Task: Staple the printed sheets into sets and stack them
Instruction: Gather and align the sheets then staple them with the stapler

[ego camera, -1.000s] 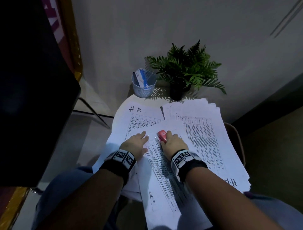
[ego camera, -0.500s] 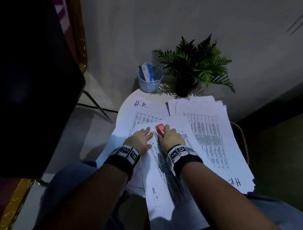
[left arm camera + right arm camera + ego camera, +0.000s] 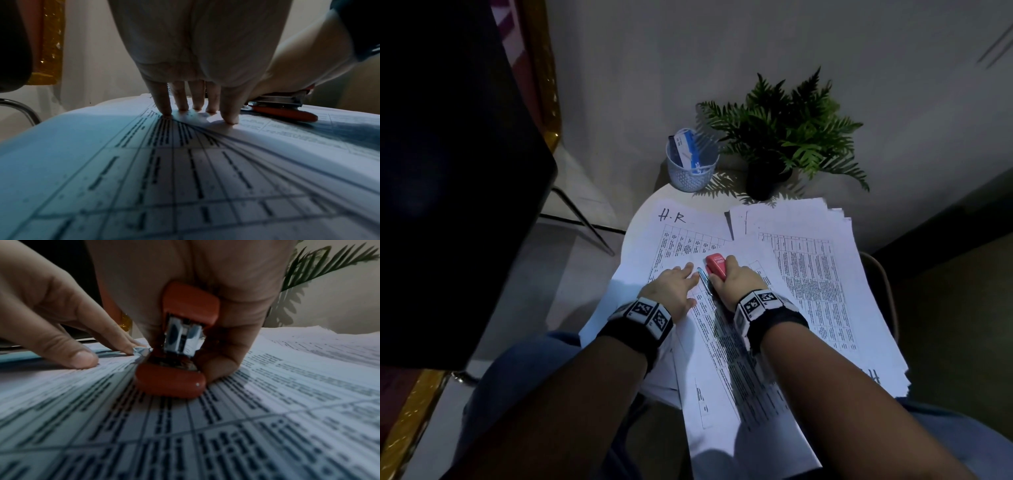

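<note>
Small round white table [image 3: 650, 209], dim light. Printed sheets cover most of it.

Right hand [image 3: 736, 284] grips a red stapler [image 3: 716, 264], fingers curled round its body; thumb side not clear in the head view. The stapler sits on the top corner of the middle set of sheets [image 3: 722, 359], which lies skewed across the table's centre and hangs over the near edge. In the right wrist view the stapler's base rests flat on the paper, metal magazine visible between top and base.

Left hand [image 3: 674, 287] lies just left of the stapler, fingers [image 3: 164, 100] straight and spread, tips pressing the paper down, holding nothing.

Left stack [image 3: 674, 236], marked "H.R", at the table's left edge. Right stack [image 3: 818, 274] fanned out, overhanging the right edge.

At the far edge: a mesh cup [image 3: 690, 171] holding a blue-and-white box [image 3: 688, 149], and a potted fern [image 3: 784, 137] beside it to the right.
</note>
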